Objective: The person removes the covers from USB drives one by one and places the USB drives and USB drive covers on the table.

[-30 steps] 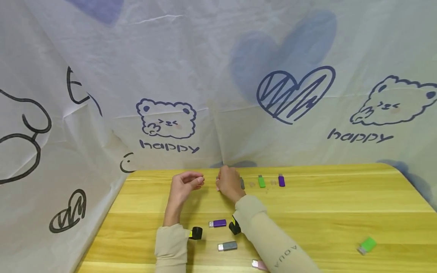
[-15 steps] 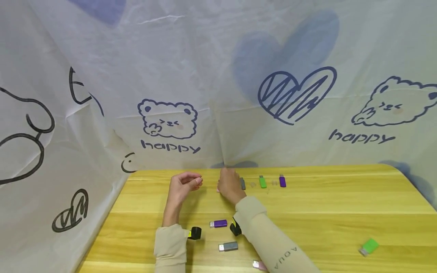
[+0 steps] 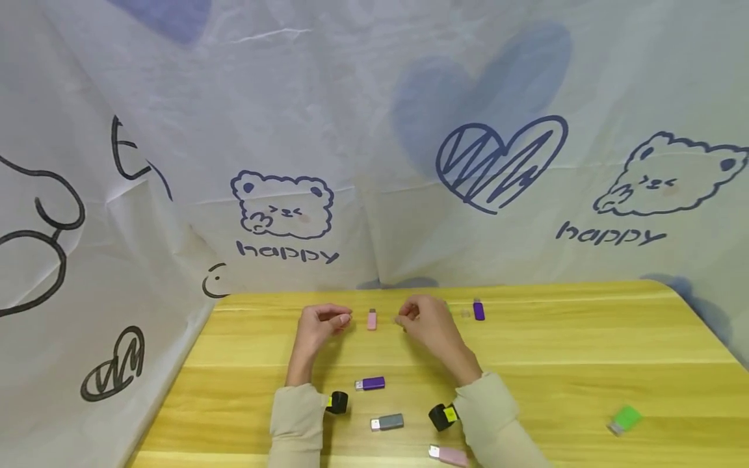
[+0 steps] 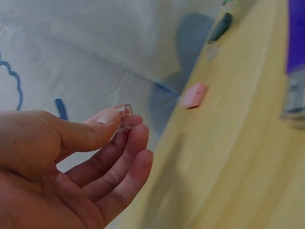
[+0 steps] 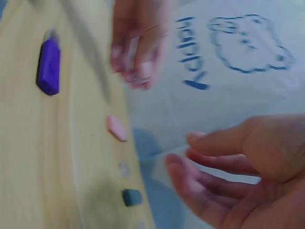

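My left hand [image 3: 316, 335] pinches a small clear plastic cap [image 4: 126, 118] between thumb and index finger, raised above the table. To its right a pink USB stick [image 3: 372, 320] lies on the wood, metal plug pointing away. My right hand [image 3: 433, 328] hovers just right of that stick, with thumb and fingers apart and nothing between them in the right wrist view. Another clear cap [image 5: 124, 169] lies on the table between the pink stick and a grey USB stick [image 5: 132, 197]. In the head view my right hand hides the grey stick and most of a green one.
A purple USB stick [image 3: 479, 310] ends the back row, a clear cap [image 3: 465, 313] beside it. Nearer me lie a purple stick [image 3: 370, 383], a grey stick [image 3: 387, 422] and a pink stick [image 3: 448, 455]. A green stick [image 3: 625, 419] lies far right. A printed cloth [image 3: 374, 143] hangs behind.
My right hand has left the pink stick at the back and moved right, uncovering it; the hand now covers the grey stick. The left hand has stayed nearly in place.
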`<state>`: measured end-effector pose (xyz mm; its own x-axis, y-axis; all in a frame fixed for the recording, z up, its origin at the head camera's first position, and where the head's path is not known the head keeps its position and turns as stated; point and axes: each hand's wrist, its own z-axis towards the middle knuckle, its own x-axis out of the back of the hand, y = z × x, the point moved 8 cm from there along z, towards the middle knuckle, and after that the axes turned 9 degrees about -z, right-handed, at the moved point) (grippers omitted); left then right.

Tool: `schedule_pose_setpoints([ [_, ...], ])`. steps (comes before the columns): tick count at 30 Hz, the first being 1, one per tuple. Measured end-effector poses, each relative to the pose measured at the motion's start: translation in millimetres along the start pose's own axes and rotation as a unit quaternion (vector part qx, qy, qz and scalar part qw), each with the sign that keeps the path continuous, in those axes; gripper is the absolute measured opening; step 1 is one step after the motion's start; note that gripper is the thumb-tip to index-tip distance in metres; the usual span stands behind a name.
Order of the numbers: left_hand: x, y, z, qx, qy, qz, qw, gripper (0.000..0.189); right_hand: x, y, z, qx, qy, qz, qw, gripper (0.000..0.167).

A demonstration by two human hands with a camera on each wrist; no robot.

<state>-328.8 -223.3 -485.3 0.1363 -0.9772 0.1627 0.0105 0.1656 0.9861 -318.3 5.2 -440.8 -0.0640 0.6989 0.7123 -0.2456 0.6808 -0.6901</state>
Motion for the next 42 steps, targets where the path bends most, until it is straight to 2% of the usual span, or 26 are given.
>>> schedule_pose_setpoints([
  [5,-9.6,-10.2,4.3,0.007,-0.012,0.021,0.9997,0.009,15.9,11.8,-28.6,-0.017,-0.074,0.057,0.9955,0.007],
  [12,-15.8,-18.0,5.6,0.018,-0.009,0.046,0.9987,0.008,50.2,31.0,-56.0,-0.008,-0.092,0.092,0.9915,0.019],
  [15,-15.9,-18.6,8.0,0.017,-0.007,0.056,0.9983,0.008,66.3,40.4,-61.3,0.000,-0.092,0.098,0.9910,0.023],
  [20,-18.6,-20.9,10.1,0.011,-0.008,0.075,0.9971,0.006,94.1,64.0,-72.5,-0.009,-0.076,0.103,0.9917,0.030],
  [24,-20.2,-20.9,11.0,0.002,-0.004,0.101,0.9948,0.005,109.3,80.4,-78.4,-0.030,-0.063,0.105,0.9920,0.032],
  [31,-19.9,-19.1,12.3,-0.026,0.008,0.154,0.9876,0.004,117.2,98.2,-83.4,-0.057,-0.067,0.117,0.9892,0.037],
  [36,-20.7,-17.0,13.6,-0.044,0.018,0.170,0.9843,0.005,122.9,107.3,-87.0,-0.076,-0.061,0.109,0.9892,0.037],
  [38,-20.5,-16.9,13.6,-0.045,0.018,0.169,0.9844,0.006,123.9,108.5,-87.3,-0.081,-0.059,0.105,0.9894,0.037],
  [42,-19.6,-18.7,13.1,-0.030,0.010,0.142,0.9894,0.005,124.4,108.3,-87.1,-0.080,-0.059,0.095,0.9905,0.036],
])
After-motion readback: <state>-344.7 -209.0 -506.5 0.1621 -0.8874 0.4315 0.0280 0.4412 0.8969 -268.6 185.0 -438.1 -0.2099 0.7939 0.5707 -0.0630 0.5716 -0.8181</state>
